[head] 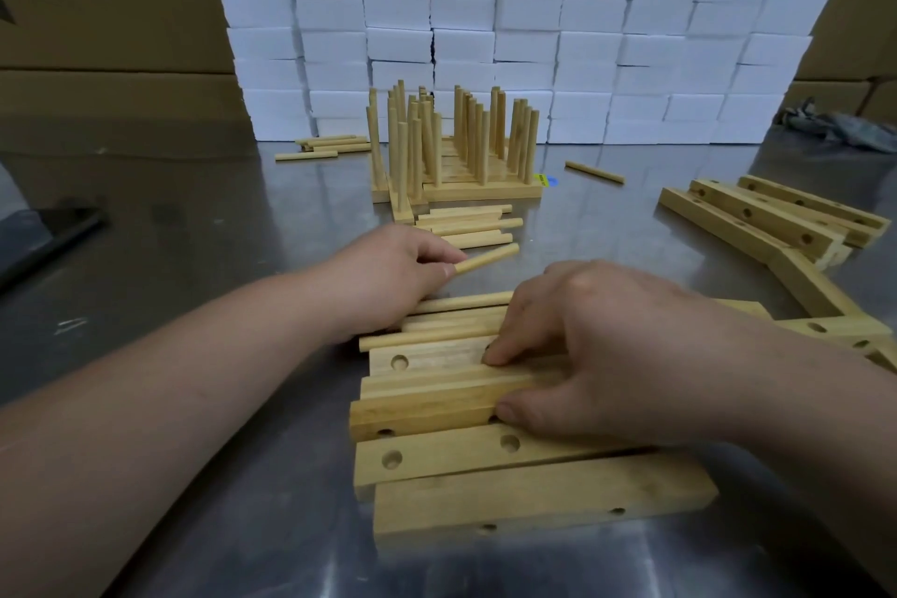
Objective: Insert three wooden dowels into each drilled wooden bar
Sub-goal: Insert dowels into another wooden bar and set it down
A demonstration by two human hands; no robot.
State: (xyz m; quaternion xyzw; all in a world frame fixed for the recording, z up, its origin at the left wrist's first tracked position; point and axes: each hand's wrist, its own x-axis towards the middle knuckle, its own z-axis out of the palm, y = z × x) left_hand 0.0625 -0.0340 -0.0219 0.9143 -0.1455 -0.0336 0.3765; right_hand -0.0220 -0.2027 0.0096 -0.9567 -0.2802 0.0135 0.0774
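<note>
My left hand (383, 277) pinches a wooden dowel (488, 257) that points right and away, just above the table. My right hand (592, 345) grips a drilled wooden bar (427, 408) in a stack of bars near me, thumb on its front face and fingers on the bar behind it (437, 354). Two more drilled bars (451, 454) lie in front, holes showing. Loose dowels (456, 321) lie between my hands. Finished bars with upright dowels (456, 151) stand at the table's middle.
More loose dowels (471, 223) lie beyond my left hand and others (330, 146) at the back left. Drilled bars (772, 219) are piled at the right. White boxes (534, 39) form a wall behind, with cardboard cartons (107, 15) at the left. The table (218, 233) is shiny metal.
</note>
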